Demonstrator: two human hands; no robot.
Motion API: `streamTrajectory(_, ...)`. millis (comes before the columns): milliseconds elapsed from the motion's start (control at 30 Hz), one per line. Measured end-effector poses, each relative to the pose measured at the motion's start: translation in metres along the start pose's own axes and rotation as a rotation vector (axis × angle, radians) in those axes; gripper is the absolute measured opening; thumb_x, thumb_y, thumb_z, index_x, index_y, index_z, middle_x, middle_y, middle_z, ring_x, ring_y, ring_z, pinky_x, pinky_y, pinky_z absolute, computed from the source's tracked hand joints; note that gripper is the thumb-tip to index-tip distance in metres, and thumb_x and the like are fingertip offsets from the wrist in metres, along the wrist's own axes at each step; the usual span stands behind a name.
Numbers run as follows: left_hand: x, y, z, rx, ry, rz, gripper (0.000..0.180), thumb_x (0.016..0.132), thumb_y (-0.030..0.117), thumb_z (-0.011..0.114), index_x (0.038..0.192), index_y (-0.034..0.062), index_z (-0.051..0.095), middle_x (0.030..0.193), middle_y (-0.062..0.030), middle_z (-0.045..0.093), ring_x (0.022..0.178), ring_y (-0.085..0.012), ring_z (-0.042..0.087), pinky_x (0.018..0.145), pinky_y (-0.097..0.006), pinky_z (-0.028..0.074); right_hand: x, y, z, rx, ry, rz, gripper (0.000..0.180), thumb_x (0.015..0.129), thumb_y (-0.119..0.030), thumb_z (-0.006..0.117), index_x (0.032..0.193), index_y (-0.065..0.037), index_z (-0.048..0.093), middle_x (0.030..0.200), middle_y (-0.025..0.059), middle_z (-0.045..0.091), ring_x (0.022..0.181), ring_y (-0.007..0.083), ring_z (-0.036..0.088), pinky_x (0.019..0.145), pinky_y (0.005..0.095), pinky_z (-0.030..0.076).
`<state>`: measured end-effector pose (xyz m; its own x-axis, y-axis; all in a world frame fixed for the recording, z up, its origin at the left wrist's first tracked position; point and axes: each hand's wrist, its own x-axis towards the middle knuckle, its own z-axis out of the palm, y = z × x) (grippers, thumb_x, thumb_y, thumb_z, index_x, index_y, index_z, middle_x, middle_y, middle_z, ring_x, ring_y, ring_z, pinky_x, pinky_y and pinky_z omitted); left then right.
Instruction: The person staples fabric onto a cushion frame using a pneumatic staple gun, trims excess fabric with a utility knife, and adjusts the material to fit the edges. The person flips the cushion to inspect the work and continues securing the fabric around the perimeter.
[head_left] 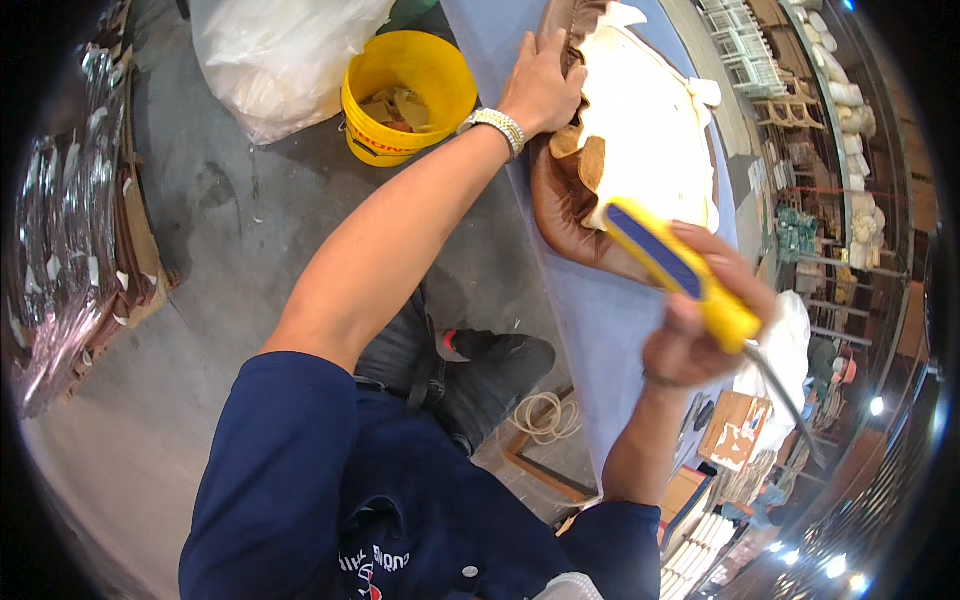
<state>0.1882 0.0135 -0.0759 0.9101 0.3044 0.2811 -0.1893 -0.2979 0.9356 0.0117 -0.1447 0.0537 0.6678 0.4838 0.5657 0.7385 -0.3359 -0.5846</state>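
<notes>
A brown leather cushion lies on the blue-grey covered table, its white inner face up and strongly overlit. The leather wraps round its edge in gathered folds, with a loose flap on the near left side. My left hand, a metal-band watch on its wrist, grips the cushion's left rim, fingers bent over the leather. Raised above the near right end, my right hand is closed round a screwdriver-like tool with a yellow and blue handle. Its metal shaft points away to the lower right, slightly blurred, ending in a widened tip.
A yellow bucket with scraps inside stands on the floor left of the table, beside a white plastic bag. Plastic-wrapped pieces line the far left. Coiled pale tubing and a wooden frame lie below. Racks stand at right.
</notes>
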Motion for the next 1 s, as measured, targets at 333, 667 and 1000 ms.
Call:
streamTrajectory(333,0.012,-0.014,-0.002,0.147,-0.022,0.167,0.072,0.101,0.041,0.061,0.152,-0.0061,0.044,0.149,-0.0364,0.049,0.145,-0.0444,0.044,0.122,-0.045,0.034,-0.071,-0.041,-0.058,-0.236,0.017,0.772,0.026,0.101,-0.022,0.067,0.119,-0.004,0.06,0.099,0.0152,0.071,0.087,0.0294,0.069,0.081,0.0368,0.053)
streamTrajectory(667,0.015,0.002,-0.021,0.043,-0.163,0.124,0.075,0.1,0.04,0.064,0.151,-0.0108,0.044,0.151,-0.0316,0.051,0.141,-0.0376,0.051,0.117,-0.039,0.04,-0.123,-0.056,-0.041,-0.545,-0.166,0.602,0.052,0.098,-0.014,0.068,0.147,-0.011,0.052,0.105,0.0133,0.062,0.085,0.0352,0.07,0.067,0.045,0.057)
streamTrajectory(1000,0.016,0.004,-0.024,-0.035,-0.21,0.074,0.075,0.103,0.035,0.063,0.155,-0.0115,0.037,0.152,-0.0291,0.051,0.136,-0.0323,0.055,0.113,-0.037,0.044,-0.096,-0.047,-0.052,-0.889,-0.234,0.465,0.056,0.086,-0.009,0.071,0.14,-0.019,0.062,0.098,0.0044,0.055,0.081,0.023,0.063,0.057,0.036,0.057)
